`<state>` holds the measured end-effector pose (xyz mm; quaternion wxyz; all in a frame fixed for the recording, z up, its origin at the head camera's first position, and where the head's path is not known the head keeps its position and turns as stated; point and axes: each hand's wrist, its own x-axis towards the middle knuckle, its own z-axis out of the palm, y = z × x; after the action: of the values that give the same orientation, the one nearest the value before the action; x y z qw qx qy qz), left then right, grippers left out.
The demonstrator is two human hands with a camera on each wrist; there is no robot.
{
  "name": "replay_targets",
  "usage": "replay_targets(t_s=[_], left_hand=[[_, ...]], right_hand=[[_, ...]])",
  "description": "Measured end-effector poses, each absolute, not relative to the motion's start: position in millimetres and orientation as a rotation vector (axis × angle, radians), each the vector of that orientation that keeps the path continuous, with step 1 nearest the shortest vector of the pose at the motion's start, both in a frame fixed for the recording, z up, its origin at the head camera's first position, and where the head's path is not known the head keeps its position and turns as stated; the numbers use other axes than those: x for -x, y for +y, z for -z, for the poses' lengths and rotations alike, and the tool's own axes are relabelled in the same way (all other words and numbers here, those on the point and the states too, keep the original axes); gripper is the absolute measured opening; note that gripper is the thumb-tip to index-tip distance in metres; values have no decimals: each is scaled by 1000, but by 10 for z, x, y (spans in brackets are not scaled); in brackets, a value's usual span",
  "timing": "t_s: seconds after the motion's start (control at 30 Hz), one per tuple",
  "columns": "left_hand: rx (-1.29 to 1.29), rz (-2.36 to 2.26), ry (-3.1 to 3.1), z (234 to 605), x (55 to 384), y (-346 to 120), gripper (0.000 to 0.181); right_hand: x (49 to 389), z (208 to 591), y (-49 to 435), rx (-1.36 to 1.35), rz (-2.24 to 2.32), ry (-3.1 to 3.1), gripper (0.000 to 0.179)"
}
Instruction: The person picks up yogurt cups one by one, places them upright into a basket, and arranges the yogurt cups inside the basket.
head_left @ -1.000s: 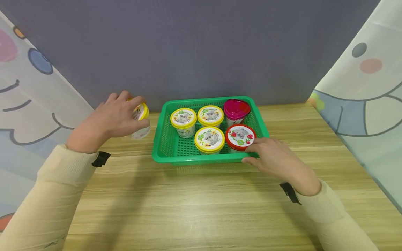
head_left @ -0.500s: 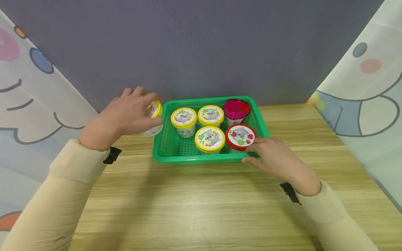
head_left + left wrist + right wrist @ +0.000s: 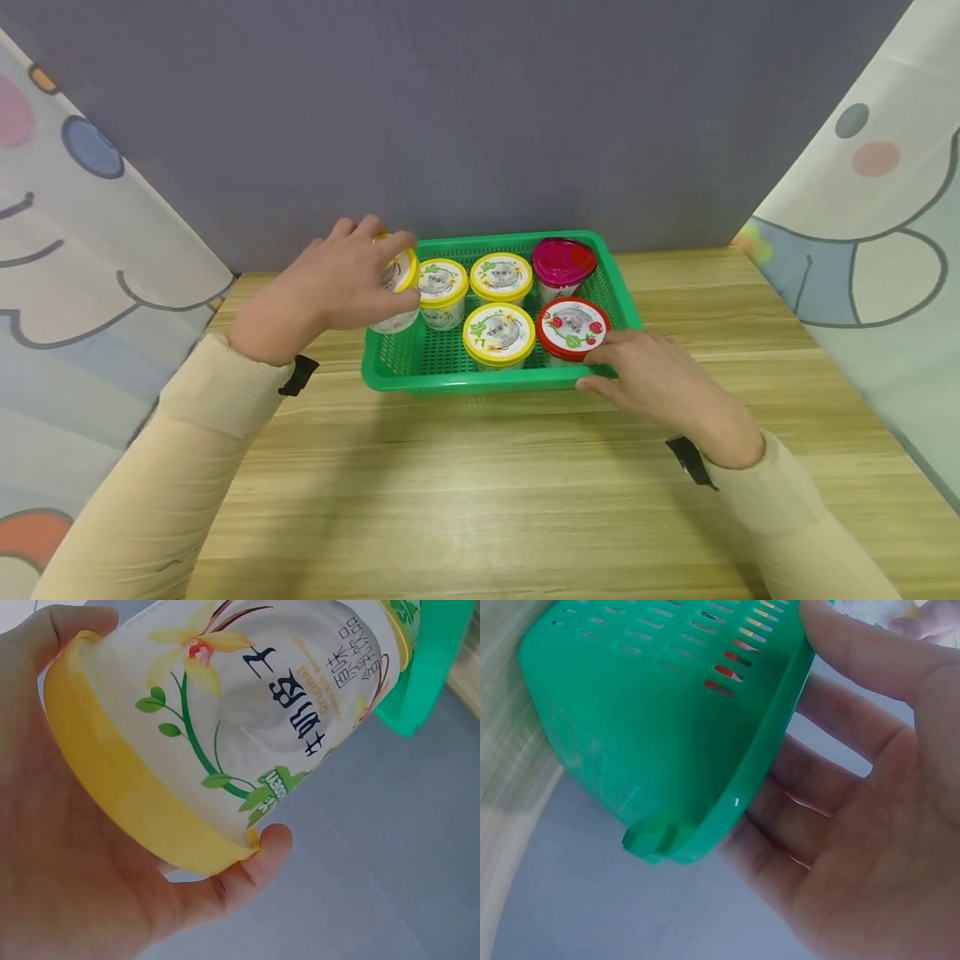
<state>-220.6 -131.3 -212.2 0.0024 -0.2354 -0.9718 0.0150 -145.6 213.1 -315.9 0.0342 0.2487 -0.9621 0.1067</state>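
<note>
My left hand (image 3: 330, 283) grips a paper cup (image 3: 397, 322) by its yellow lid, with the thumb on one side and fingers round the other. This cup is tilted over the left end of the green plastic basket (image 3: 465, 383); its printed flower and leaves show large in the left wrist view. At the basket's front right corner, my right hand (image 3: 667, 387) holds the rim (image 3: 769, 742) between thumb and fingers. Inside the basket stand three yellow-lidded cups (image 3: 499, 335), a red-lidded cup (image 3: 573, 327) with raspberries printed on top, and a cup with a magenta lid (image 3: 562, 263).
The basket stands on a wood-grain table (image 3: 480, 492), near a dark grey wall (image 3: 480, 117) at the back. Cartoon-printed sheets (image 3: 885, 217) hang on the left and right sides.
My left hand has carried the yellow-lidded cup rightward, from beside the basket to over its left end. The right hand stays at the rim.
</note>
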Motion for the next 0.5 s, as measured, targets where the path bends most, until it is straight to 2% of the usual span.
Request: replay_targets(t_s=[0.5], left_hand=[[792, -36, -3114, 2365, 2278, -1132, 69]], right_hand=[[1483, 3201, 2158, -752, -350, -2983, 26]])
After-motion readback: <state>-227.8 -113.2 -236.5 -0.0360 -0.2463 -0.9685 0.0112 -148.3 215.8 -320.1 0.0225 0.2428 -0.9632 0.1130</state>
